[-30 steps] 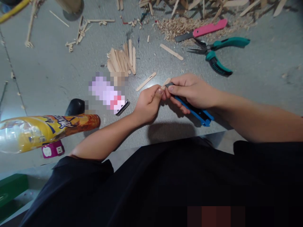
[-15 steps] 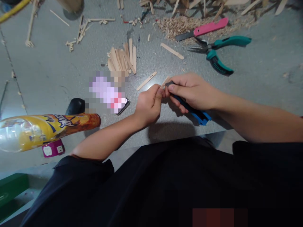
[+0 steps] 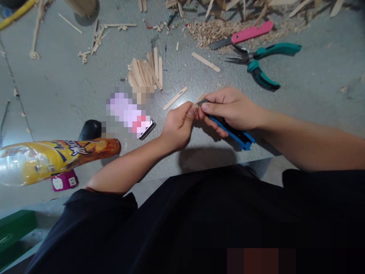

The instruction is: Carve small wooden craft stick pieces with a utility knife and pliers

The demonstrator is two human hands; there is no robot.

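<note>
My left hand (image 3: 179,123) is closed on a small wooden craft stick (image 3: 200,98), most of it hidden by the fingers. In my right hand (image 3: 232,108) is a blue utility knife (image 3: 232,133), its dark blade end against the stick where the two hands meet. Just beyond my left hand lies a craft stick with a slot cut in it (image 3: 175,98). Another loose stick (image 3: 205,62) rests farther up the table, and a bundle of craft sticks (image 3: 145,70) sits to the left of it.
Teal-handled pliers (image 3: 265,62) and a pink-handled knife (image 3: 251,32) lie at the upper right, beside wood shavings (image 3: 205,32). On the left are a phone (image 3: 146,128), a bottle with a yellow label (image 3: 57,160) and a purple box (image 3: 65,180).
The view has shifted slightly. Both hands keep their grip on the stick and knife with hardly any movement; the knife's handle is turned a little.
</note>
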